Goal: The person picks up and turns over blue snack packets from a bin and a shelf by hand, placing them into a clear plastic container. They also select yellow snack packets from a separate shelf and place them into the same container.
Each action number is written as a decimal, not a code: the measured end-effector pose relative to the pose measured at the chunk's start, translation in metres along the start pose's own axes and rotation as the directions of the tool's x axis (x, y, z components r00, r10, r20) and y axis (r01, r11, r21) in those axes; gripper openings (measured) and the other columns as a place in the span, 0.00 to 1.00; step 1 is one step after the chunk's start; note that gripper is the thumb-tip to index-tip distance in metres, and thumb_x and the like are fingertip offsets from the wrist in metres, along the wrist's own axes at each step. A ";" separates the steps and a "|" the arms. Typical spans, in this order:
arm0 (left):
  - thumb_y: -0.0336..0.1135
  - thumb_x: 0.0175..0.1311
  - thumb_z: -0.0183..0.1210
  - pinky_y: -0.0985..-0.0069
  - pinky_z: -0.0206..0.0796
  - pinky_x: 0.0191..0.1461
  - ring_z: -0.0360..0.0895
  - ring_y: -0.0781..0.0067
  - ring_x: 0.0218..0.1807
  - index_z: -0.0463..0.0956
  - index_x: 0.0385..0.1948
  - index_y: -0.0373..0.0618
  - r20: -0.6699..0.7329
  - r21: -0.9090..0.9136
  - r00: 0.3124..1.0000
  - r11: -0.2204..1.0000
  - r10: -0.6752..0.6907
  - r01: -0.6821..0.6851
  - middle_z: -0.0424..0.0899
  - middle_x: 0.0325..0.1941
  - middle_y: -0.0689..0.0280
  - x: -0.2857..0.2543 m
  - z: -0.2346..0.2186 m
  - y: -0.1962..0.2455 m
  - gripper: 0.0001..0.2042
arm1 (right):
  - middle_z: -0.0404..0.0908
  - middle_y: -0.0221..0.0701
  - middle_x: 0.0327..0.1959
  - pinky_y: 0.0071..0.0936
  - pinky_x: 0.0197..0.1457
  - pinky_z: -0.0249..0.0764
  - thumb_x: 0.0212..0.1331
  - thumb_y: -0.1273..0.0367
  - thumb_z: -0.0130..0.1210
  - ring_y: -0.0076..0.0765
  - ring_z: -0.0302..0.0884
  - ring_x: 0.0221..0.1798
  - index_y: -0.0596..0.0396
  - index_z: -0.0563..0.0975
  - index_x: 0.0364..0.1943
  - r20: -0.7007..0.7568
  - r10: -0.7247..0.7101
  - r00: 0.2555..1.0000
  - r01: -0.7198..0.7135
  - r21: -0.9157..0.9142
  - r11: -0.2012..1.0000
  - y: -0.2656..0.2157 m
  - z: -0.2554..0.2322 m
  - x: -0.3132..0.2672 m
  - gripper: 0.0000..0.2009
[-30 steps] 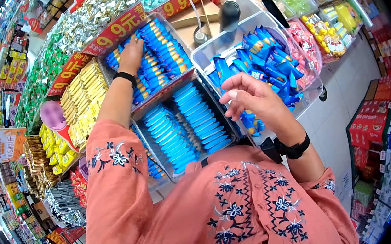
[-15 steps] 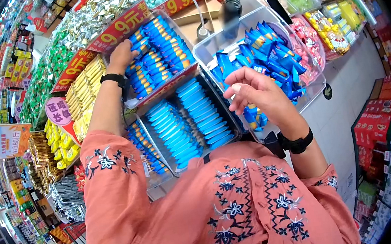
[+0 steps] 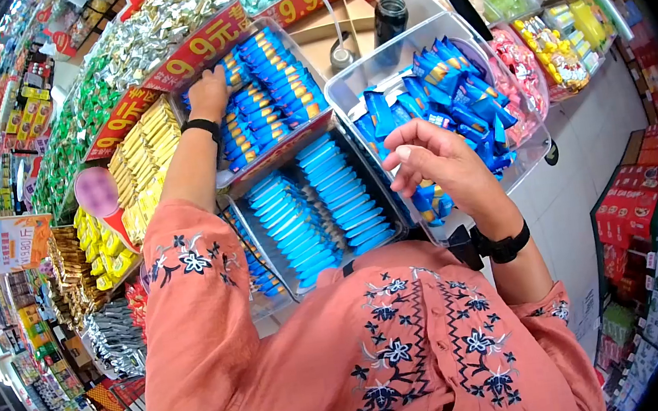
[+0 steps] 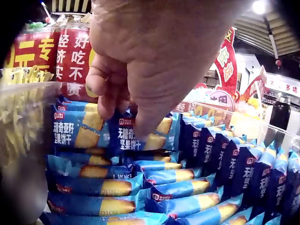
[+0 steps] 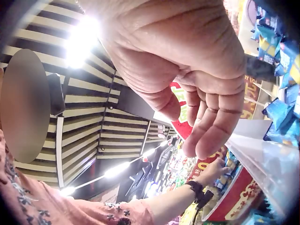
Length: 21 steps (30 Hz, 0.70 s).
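Observation:
My left hand (image 3: 209, 97) reaches into the back left of a bin of blue biscuit packets (image 3: 281, 69) standing in rows. In the left wrist view its thumb lies on the front of one biscuit packet (image 4: 125, 133), with the fingers bent down behind its top edge, pinching it. Much of that packet is hidden by the thumb. My right hand (image 3: 446, 164) hovers, fingers loosely bent and holding nothing, over the near side of a clear tub (image 3: 530, 152). Loose blue packets (image 3: 458, 93) are heaped in the tub.
In front of my body stands a bin with rows of light blue packets (image 3: 328, 197). Yellow packets (image 3: 149, 157) lie to the left, beside red price signs (image 3: 197, 46). A dark bottle (image 3: 390, 20) and a phone (image 3: 468, 15) are behind the tub.
My left hand has drawn slightly left within the biscuit bin, and its fingers now bend more over the packets. The right hand stays almost where it was, still over the tub.

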<state>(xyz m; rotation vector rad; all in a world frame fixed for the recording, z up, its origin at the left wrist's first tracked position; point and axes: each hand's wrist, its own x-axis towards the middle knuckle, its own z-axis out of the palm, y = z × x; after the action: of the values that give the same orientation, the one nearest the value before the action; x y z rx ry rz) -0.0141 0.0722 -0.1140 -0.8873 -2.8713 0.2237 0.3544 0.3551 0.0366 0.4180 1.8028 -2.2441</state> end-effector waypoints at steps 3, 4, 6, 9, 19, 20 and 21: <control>0.36 0.58 0.65 0.55 0.76 0.43 0.83 0.45 0.44 0.71 0.48 0.42 -0.025 -0.024 1.000 1.000 0.011 -0.011 0.80 0.44 0.50 0.002 0.007 -0.001 0.19 | 0.83 0.33 0.41 0.20 0.38 0.79 0.70 0.64 0.54 0.24 0.83 0.36 0.59 0.75 0.50 0.010 0.002 1.000 -0.002 0.004 1.000 0.000 0.001 0.004 0.13; 0.35 0.59 0.65 0.54 0.76 0.44 0.83 0.44 0.44 0.70 0.49 0.42 -0.030 -0.014 0.999 1.000 0.025 -0.025 0.80 0.44 0.48 0.005 0.014 -0.003 0.19 | 0.83 0.33 0.41 0.20 0.38 0.79 0.70 0.64 0.54 0.24 0.83 0.36 0.59 0.75 0.50 0.015 -0.001 1.000 0.001 0.003 1.000 0.000 0.001 0.006 0.13; 0.35 0.60 0.65 0.51 0.76 0.45 0.81 0.40 0.44 0.67 0.50 0.43 -0.042 0.006 0.998 0.998 0.056 -0.056 0.78 0.45 0.46 0.009 0.023 -0.004 0.20 | 0.83 0.33 0.41 0.20 0.38 0.79 0.70 0.64 0.54 0.24 0.83 0.36 0.58 0.75 0.50 0.021 -0.010 1.000 0.010 0.000 1.000 0.001 0.002 0.007 0.13; 0.33 0.61 0.64 0.50 0.75 0.45 0.81 0.38 0.44 0.68 0.49 0.42 -0.075 -0.063 0.995 0.996 0.059 -0.064 0.77 0.45 0.45 0.008 0.025 -0.006 0.18 | 0.83 0.34 0.42 0.20 0.38 0.79 0.70 0.63 0.54 0.24 0.83 0.36 0.58 0.75 0.50 0.032 0.003 0.999 -0.002 -0.004 1.000 0.001 0.003 0.009 0.13; 0.34 0.64 0.62 0.52 0.75 0.47 0.81 0.37 0.44 0.68 0.49 0.41 -0.049 -0.076 0.999 0.997 0.006 -0.010 0.78 0.46 0.43 0.010 0.020 0.001 0.16 | 0.82 0.34 0.43 0.23 0.40 0.80 0.72 0.62 0.52 0.24 0.82 0.38 0.59 0.73 0.53 0.047 0.013 0.999 -0.011 -0.037 0.999 0.000 0.003 0.009 0.15; 0.34 0.64 0.62 0.52 0.76 0.46 0.81 0.37 0.44 0.69 0.49 0.41 -0.050 -0.024 0.999 1.000 0.009 -0.010 0.78 0.46 0.44 0.012 0.023 0.003 0.16 | 0.82 0.34 0.43 0.23 0.40 0.80 0.72 0.62 0.52 0.24 0.82 0.38 0.59 0.73 0.52 0.045 0.014 0.999 -0.013 -0.037 0.999 -0.001 0.003 0.009 0.15; 0.35 0.64 0.62 0.53 0.76 0.46 0.81 0.38 0.44 0.69 0.49 0.41 -0.050 0.029 0.999 1.000 0.011 -0.010 0.78 0.46 0.44 0.012 0.025 0.004 0.16 | 0.81 0.34 0.43 0.23 0.40 0.80 0.72 0.62 0.52 0.24 0.82 0.38 0.59 0.73 0.52 0.043 0.016 0.999 -0.014 -0.037 0.999 -0.001 0.004 0.008 0.15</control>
<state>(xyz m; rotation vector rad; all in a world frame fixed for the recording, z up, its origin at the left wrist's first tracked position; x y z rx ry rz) -0.0259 0.0803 -0.1383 -0.8902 -2.8112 0.2394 0.3461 0.3517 0.0356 0.3723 1.8109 -2.1891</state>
